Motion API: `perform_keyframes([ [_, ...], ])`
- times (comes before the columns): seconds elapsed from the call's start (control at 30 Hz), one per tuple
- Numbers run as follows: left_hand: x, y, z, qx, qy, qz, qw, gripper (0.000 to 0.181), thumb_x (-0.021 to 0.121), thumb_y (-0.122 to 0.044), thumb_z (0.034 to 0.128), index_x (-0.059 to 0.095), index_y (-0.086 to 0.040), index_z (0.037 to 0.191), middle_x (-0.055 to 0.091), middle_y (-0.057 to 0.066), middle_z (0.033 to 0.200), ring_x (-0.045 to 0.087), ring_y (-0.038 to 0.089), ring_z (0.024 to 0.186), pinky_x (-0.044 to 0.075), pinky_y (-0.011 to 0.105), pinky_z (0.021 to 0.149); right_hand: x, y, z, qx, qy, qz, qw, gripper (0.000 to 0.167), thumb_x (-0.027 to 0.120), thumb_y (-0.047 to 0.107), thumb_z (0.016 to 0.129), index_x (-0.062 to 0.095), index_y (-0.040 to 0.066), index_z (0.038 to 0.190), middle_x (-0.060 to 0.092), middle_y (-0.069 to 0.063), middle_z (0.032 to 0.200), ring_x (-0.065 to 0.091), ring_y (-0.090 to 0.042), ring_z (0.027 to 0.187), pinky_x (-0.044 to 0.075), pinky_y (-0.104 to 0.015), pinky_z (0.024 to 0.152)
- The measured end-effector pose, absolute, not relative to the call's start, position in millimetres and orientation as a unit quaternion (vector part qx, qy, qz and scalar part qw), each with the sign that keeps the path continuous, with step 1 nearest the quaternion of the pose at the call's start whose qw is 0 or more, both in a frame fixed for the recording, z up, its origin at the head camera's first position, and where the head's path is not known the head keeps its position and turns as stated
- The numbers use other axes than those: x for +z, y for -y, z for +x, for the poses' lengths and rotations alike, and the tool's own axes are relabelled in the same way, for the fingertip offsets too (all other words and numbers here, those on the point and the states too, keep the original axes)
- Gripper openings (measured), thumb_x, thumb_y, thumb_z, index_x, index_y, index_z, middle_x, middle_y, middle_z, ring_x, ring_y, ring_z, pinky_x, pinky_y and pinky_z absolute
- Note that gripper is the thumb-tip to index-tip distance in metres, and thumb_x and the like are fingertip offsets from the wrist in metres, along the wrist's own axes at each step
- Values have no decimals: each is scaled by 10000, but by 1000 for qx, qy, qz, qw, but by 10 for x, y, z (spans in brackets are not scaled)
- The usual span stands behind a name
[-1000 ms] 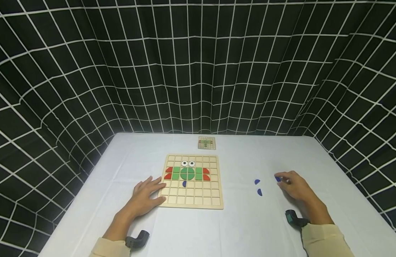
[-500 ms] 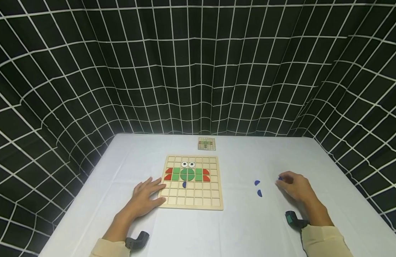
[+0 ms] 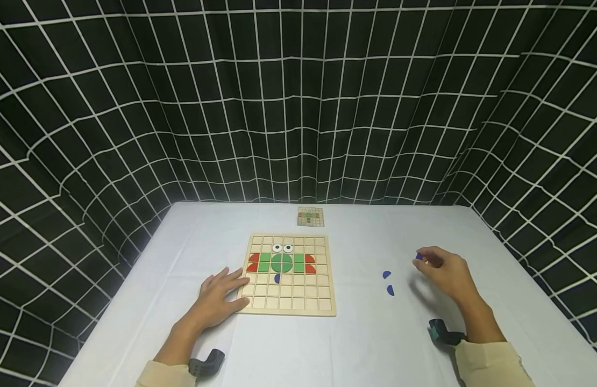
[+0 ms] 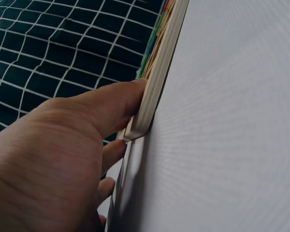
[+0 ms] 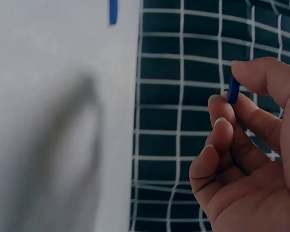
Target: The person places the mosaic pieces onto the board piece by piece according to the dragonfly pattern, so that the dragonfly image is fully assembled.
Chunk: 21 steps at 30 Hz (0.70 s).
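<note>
On the table lies a square wooden grid board (image 3: 298, 302) carrying red, green and white-eyed pieces plus one blue half-round piece (image 3: 277, 278). My left hand (image 3: 220, 298) rests on the board's left edge with its fingers spread; in the left wrist view the thumb (image 4: 116, 104) lies on the board's rim (image 4: 157, 77). Off to the right, my right hand (image 3: 446, 271) pinches a small blue piece (image 5: 233, 92) between thumb and fingertips, lifted above the table. Two more blue half-round pieces (image 3: 386, 274) lie on the cloth to the left of that hand.
Behind the board lies a small pattern card (image 3: 310, 216) showing a similar picture. A white cloth (image 3: 366, 338) covers the table. Dark curtains (image 3: 308, 107) with a white grid stand around the back and sides.
My right hand has lifted the blue piece off the table, raising it slightly. The left hand has stayed on the board, and the other pieces lie as before.
</note>
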<state>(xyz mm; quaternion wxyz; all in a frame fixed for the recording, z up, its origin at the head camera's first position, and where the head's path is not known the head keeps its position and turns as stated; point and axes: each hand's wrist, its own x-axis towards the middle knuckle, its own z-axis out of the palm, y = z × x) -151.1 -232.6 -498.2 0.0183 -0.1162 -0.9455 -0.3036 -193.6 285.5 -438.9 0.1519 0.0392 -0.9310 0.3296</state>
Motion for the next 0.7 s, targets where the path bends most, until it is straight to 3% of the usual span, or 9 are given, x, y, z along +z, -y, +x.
perform_keyframes([
  [0.27, -4993, 2327, -1517, -300, 946, -118, 21, 519, 720, -423, 840, 627, -192, 1295, 439, 52, 1469, 202, 337, 1419, 26, 552, 1121, -4176, -2598, -1811, 337, 920, 83, 182, 258, 750, 193, 853, 704, 33, 1050, 656, -53, 852, 567, -218, 797, 487, -244, 619],
  [0.7, -4963, 2321, -1506, -298, 947, -122, 19, 506, 732, -371, 843, 625, -175, 1297, 435, 61, 1471, 207, 347, 1416, 38, 556, 1119, -3967, -2161, -1696, 368, 871, 207, 249, 252, 791, 6, 763, 722, 83, 992, 656, 60, 817, 573, -153, 722, 460, -183, 618],
])
